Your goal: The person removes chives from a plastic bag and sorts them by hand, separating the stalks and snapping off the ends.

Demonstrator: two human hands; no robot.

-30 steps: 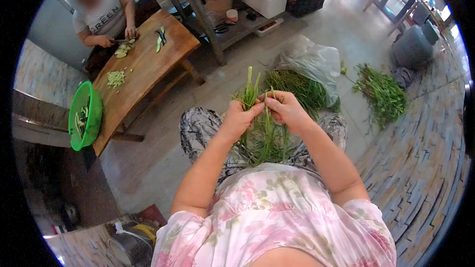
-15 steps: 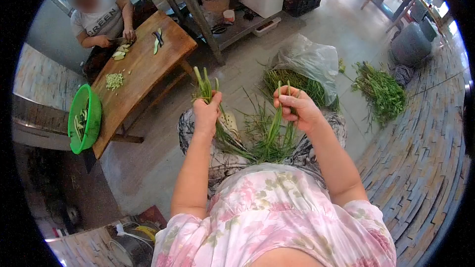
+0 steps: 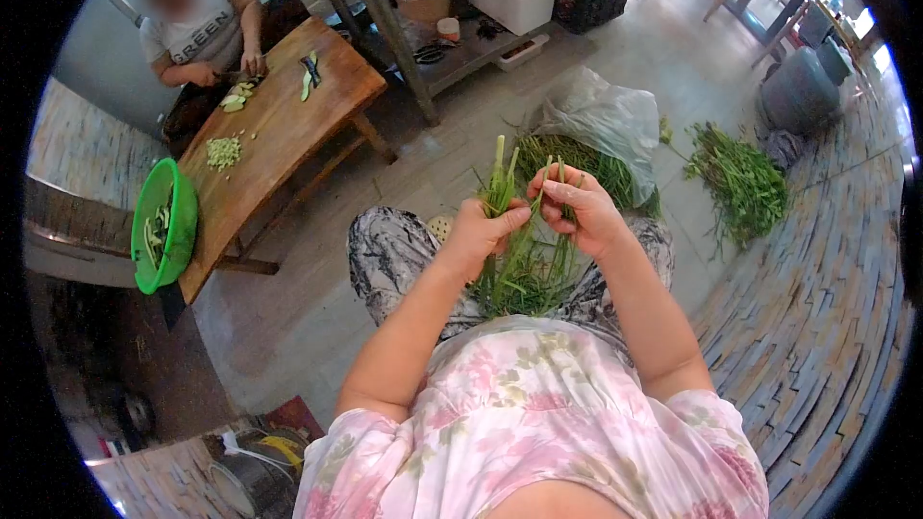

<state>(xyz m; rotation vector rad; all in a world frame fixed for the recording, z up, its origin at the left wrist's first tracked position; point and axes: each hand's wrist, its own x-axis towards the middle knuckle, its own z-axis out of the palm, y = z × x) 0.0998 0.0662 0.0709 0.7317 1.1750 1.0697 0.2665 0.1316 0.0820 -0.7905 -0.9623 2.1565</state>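
My left hand (image 3: 481, 234) is closed round a bunch of green stalks (image 3: 498, 187), their pale ends pointing up past the fingers. Close beside it, my right hand (image 3: 579, 207) pinches a few thin stalks (image 3: 545, 183) by their upper part. The two hands almost touch; whether they do I cannot tell. Loose long-leaved greens (image 3: 529, 288) lie in my lap between the knees, under both hands. Just beyond my right hand, more greens (image 3: 601, 165) lie on the floor, partly covered by a clear plastic bag (image 3: 596, 106).
A leafy heap (image 3: 735, 178) lies on the floor at right, near a grey gas cylinder (image 3: 806, 91). At left, a person (image 3: 207, 24) cuts vegetables on a wooden table (image 3: 288, 101); a green basket (image 3: 183, 240) stands at its near end. Crates (image 3: 586, 0) sit behind.
My left hand has moved right with its bunch of stalks, from well apart to right beside my right hand. The right hand stays nearly in place, still pinching its stalks.
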